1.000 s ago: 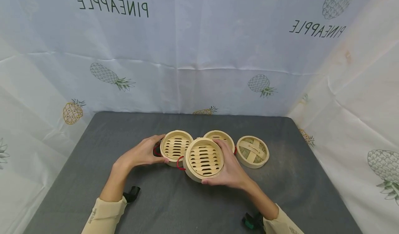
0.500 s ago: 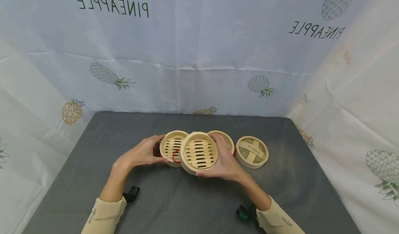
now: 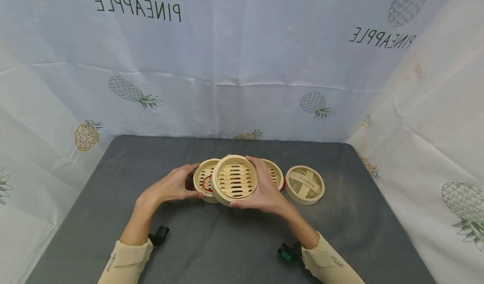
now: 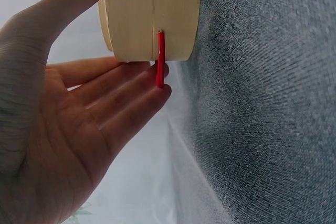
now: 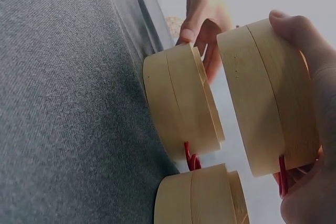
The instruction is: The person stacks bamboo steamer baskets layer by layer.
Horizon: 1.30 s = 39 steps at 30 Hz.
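Note:
My right hand [image 3: 261,191] holds a round bamboo steamer basket [image 3: 235,181] by its side, thumb at the near edge and fingers at the far edge. This basket has a slatted floor and a red loop. In the right wrist view the held steamer basket [image 5: 265,98] is raised off the table, apart from the lower basket [image 5: 178,98]. That lower steamer basket [image 3: 206,172] stands on the table, partly hidden. My left hand [image 3: 175,185] grips its left side between thumb and fingers; the fingertips are by its red loop [image 4: 160,59] in the left wrist view.
A third steamer basket [image 3: 277,174] stands behind my right hand, partly covered. Right of it lies a woven bamboo lid [image 3: 305,185] with a strap across its top. The grey table [image 3: 211,246] ends at a pineapple-print cloth [image 3: 234,57].
My right hand has carried its basket left and farther away, now overlapping the left basket in the head view. My left hand and the basket it grips have stayed nearly still.

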Each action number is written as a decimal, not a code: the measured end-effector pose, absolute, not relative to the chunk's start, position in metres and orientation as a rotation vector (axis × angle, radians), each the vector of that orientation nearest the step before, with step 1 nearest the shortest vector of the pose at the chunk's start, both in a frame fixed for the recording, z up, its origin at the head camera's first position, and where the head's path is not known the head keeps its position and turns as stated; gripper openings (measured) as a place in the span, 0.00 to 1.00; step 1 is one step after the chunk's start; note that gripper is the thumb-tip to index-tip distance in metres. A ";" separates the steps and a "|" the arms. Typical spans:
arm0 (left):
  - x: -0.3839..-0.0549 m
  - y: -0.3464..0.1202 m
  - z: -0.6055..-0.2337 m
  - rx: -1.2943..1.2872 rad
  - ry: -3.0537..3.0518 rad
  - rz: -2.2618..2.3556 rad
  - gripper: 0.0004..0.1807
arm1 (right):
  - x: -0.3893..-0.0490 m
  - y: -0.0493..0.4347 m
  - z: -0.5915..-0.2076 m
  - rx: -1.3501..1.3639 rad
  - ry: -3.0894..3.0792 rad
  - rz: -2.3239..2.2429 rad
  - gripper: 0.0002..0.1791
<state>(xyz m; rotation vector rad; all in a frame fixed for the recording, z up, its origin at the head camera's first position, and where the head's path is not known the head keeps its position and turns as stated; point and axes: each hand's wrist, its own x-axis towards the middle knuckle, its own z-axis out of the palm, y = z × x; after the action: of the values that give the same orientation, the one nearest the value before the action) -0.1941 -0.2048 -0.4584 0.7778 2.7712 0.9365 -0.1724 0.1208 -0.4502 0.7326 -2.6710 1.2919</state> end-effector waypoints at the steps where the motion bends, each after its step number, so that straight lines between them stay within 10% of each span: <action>1: -0.194 -0.205 -0.458 0.776 2.773 0.932 0.52 | -0.173 0.120 -0.450 0.727 -2.673 1.296 0.74; 39: -0.193 -0.205 -0.458 0.768 2.767 0.945 0.51 | -0.194 0.085 -0.458 0.710 -2.698 1.378 0.72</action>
<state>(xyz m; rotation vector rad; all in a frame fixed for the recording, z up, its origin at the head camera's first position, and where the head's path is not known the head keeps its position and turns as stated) -0.1931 -0.2049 -0.4580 0.7682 2.7673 0.9453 -0.1938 0.0853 -0.4582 0.7099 -2.6984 1.3785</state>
